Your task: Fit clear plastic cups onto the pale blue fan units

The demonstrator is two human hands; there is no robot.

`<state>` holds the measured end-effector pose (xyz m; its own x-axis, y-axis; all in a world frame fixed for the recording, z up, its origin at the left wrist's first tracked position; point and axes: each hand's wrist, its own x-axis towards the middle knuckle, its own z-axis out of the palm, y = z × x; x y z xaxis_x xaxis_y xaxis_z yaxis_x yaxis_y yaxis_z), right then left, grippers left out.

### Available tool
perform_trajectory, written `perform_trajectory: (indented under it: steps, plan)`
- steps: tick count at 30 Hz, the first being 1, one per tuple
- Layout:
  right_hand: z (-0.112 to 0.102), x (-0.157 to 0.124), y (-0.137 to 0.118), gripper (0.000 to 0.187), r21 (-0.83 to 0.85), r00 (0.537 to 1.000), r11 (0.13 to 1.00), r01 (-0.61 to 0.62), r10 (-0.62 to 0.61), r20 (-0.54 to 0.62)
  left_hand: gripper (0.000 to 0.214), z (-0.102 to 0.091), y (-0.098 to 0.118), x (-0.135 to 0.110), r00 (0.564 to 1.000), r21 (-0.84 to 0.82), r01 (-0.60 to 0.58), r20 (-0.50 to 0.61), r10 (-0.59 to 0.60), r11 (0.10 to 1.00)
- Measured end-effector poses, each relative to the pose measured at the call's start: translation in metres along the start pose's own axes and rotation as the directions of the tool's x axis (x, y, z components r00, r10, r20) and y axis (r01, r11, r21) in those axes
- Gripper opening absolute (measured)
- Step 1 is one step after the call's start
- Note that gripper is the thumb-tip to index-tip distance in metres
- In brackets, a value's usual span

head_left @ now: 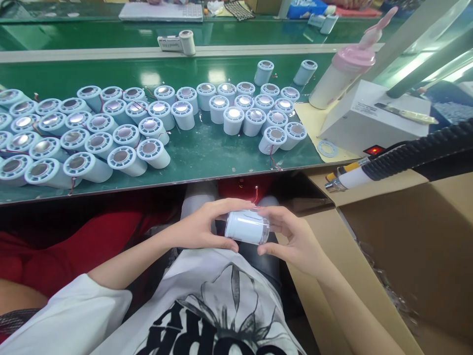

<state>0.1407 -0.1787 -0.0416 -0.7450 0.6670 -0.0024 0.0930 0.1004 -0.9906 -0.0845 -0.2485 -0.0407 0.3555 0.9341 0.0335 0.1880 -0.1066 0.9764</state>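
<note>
Above my lap, a light-blue cylinder with a clear plastic cover (247, 227) lies sideways between my two hands. My left hand (212, 224) grips its left end, thumb below and fingers over the top. At the other end, my right hand (286, 231) holds the clear rim between thumb and fingers. A thin red wire (255, 195) with a small white connector sticks up behind the cylinder. On the green bench (207, 158) in front of me stand many similar light-blue cylinders (183, 116) with round metallic discs in their tops, some with thin wires.
At right are a pink-lidded bottle (353, 61), a grey-white box stand (377, 113) with a knife on it, a black ribbed hose (417, 150) and a loose blue ring (327, 148). An open cardboard box (414, 236) stands beside my right arm. A person in red (92, 241) sits at left.
</note>
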Motion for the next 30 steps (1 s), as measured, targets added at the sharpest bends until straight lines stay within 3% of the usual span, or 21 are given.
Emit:
perform_trajectory:
  steps: [7,13,20,30]
  plan:
    - [0.002,0.0,-0.001,0.049,0.151,0.991,0.979,-0.136,0.132,0.04,0.077,-0.003,-0.001,-0.004,0.999,0.109,-0.037,0.013,0.035,0.993]
    - [0.005,0.002,0.002,0.049,0.313,0.96,0.908,-0.28,0.267,0.084,0.076,-0.004,0.0,-0.005,0.998,0.137,-0.056,0.017,0.054,0.989]
    - [0.009,0.007,0.003,0.043,0.436,0.935,0.829,-0.351,0.335,0.117,0.078,-0.005,0.0,-0.005,0.995,0.145,-0.099,0.024,0.097,0.984]
    - [0.016,0.006,0.013,0.041,0.482,0.892,0.756,-0.443,0.426,0.15,0.076,-0.006,0.002,-0.004,0.994,0.143,-0.106,0.034,0.102,0.984]
